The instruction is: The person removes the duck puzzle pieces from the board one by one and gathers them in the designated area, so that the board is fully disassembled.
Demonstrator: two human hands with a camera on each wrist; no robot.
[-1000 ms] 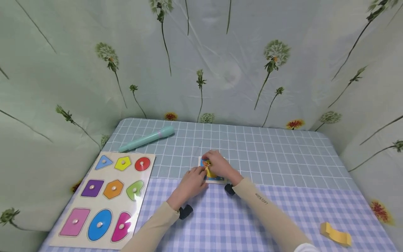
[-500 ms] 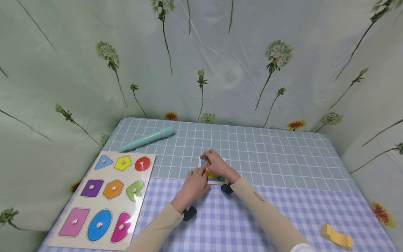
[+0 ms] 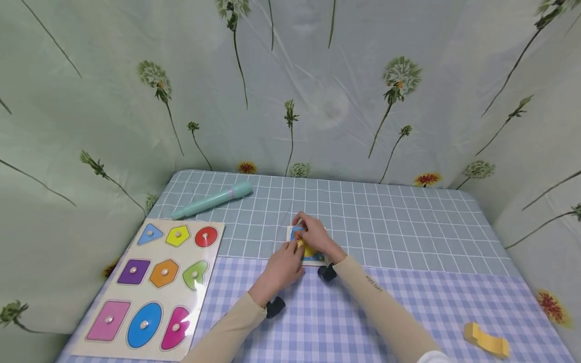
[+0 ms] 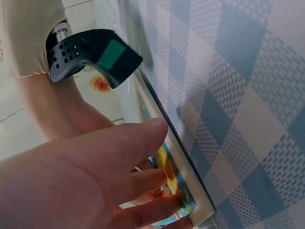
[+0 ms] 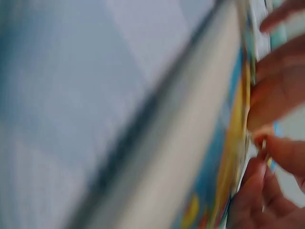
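Observation:
A small picture puzzle [image 3: 313,261] with a pale wooden border and a blue and yellow picture lies at the middle of the table. My right hand [image 3: 315,235] is over its upper part, pinching a small blue and orange puzzle piece [image 3: 297,233] between thumb and fingers. From the lower left, my left hand [image 3: 282,267] rests its fingertips on the puzzle. In the left wrist view its fingers [image 4: 147,210] reach across the picture, with the thumb at the pale border [image 4: 190,186]. The hands cover much of the picture. The right wrist view is blurred, with the border [image 5: 181,143] close up.
A shape board [image 3: 206,272] with knobbed coloured pieces lies at left. Behind it is a mint-green baton-like thing [image 3: 211,200]. A wavy yellow block [image 3: 486,341] sits at front right. A flowered curtain [image 3: 336,101] surrounds the table.
My left hand has shifted slightly right and inward on the puzzle. The right hand's fingers have moved slightly, and more of the blue and orange piece shows at its fingertips.

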